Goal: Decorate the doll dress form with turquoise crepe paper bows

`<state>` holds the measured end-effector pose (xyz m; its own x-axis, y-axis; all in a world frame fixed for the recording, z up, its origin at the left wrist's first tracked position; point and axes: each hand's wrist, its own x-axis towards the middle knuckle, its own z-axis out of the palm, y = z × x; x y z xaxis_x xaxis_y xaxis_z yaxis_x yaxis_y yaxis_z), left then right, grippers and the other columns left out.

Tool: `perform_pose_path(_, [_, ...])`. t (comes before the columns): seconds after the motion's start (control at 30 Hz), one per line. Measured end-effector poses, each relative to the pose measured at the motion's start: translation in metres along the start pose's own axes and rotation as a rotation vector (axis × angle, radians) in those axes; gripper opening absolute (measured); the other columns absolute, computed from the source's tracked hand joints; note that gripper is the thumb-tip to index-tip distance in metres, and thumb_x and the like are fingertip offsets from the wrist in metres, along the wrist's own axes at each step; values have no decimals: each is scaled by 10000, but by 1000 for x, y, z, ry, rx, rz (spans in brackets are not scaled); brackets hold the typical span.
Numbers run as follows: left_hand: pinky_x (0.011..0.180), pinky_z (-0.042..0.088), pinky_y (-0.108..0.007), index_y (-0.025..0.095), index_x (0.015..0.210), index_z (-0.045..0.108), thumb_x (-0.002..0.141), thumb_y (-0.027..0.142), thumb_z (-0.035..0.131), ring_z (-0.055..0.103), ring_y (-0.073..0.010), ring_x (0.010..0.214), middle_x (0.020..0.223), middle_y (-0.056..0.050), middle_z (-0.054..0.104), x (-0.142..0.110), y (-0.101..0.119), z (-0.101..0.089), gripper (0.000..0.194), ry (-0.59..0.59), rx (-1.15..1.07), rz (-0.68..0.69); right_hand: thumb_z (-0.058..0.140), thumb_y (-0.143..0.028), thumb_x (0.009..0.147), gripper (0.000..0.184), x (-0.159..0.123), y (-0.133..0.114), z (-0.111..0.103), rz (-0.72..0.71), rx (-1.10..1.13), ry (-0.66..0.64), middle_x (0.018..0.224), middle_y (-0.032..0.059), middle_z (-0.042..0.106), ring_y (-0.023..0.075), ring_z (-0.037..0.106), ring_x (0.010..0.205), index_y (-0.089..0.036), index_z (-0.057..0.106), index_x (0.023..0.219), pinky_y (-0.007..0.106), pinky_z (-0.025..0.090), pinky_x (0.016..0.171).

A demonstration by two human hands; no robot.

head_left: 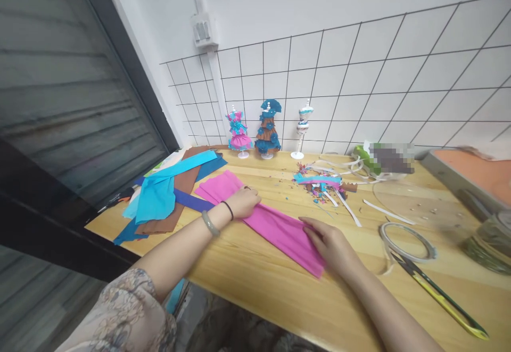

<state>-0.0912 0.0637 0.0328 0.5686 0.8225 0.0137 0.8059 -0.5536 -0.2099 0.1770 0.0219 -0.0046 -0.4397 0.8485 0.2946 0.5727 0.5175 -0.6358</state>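
A long, folded strip of pink crepe paper [279, 233] lies slantwise on the wooden table in front of me. My left hand [244, 203] is closed on its middle, the fingers curled down onto the paper. At the strip's near right end rests my right hand [328, 239], its fingers stretched out and apart from the thumb, touching the edge. The pink paper's far end fans out in layers beyond my left wrist. A dark blue strip [194, 201] passes beside it, partly behind my forearm.
Blue paper [155, 197] and brown paper [186, 181] are piled left. Small dress forms [266, 133] stand along the wall. Paper scraps [319, 181], a tape roll [429, 251], yellow-green scissors [443, 296] and an orange-topped box [475, 176] lie right. The table's front edge [239, 301] is near me.
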Motion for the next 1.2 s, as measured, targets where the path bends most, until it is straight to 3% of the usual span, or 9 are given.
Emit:
perform_pose_path(0.1, [789, 379, -359, 134, 760, 606, 726, 63, 431, 520, -203, 796, 789, -99, 550, -9, -5, -18, 192, 37, 35, -19, 410, -305, 831, 356, 0, 3, -1, 45, -5, 14, 1101, 88, 636, 230, 596, 1003, -185, 593, 1112, 380, 466, 864])
perform_pose_path(0.3, [808, 346, -380, 157, 813, 579, 794, 66, 395, 472, -196, 810, 789, -71, 516, -47, -8, -52, 207, 238, 189, -24, 427, -261, 800, 378, 0, 5, -3, 119, 58, 70, 1102, 92, 635, 224, 589, 1012, -178, 566, 1142, 367, 469, 847])
perform_pose_path(0.47, [817, 344, -378, 175, 890, 578, 828, 95, 390, 467, -186, 809, 790, -57, 521, -81, -1, -31, 214, 227, 133, -40, 478, -332, 788, 356, -1, 2, -2, 127, 121, 18, 1057, 95, 654, 241, 612, 942, -196, 602, 1092, 391, 478, 811])
perform_pose_path(0.63, [783, 379, -356, 178, 925, 565, 837, 96, 376, 472, -189, 823, 818, -61, 528, -110, 13, -5, 224, 225, 53, -62, 526, -298, 761, 225, -3, -9, -1, 22, 266, -92, 936, 80, 679, 214, 623, 864, -203, 669, 906, 340, 499, 757])
perform_pose_path(0.8, [860, 390, -372, 183, 1072, 529, 837, 213, 436, 475, -212, 985, 986, -87, 546, -132, 20, -8, 254, 209, -81, -63, 585, -213, 710, 227, -5, -14, 3, -141, 234, -79, 951, 86, 662, 202, 597, 904, -198, 664, 922, 346, 469, 812])
perform_pose_path(0.93, [926, 382, -385, 189, 1222, 439, 796, 424, 505, 427, -240, 1123, 1166, -102, 511, -140, 17, -11, 491, 184, -211, -100, 571, -227, 742, 229, -5, -13, 6, -201, 182, -122, 968, 89, 655, 205, 589, 918, -212, 660, 952, 359, 459, 821])
perform_pose_path(1.07, [952, 382, -375, 199, 1235, 437, 845, 261, 432, 422, -212, 1157, 1214, -88, 502, -139, 10, -4, 395, 188, -240, -162, 528, -320, 795, 231, -5, -14, 3, -186, 183, -168, 966, 99, 657, 206, 594, 906, -205, 666, 941, 349, 460, 812])
perform_pose_path(1.2, [980, 371, -364, 192, 1230, 453, 804, 93, 389, 409, -192, 1180, 1248, -71, 492, -136, -2, 11, 442, 198, -225, -197, 556, -397, 773, 279, -5, -19, 0, -135, 200, -209, 974, 104, 653, 217, 587, 920, -203, 673, 935, 353, 452, 829])
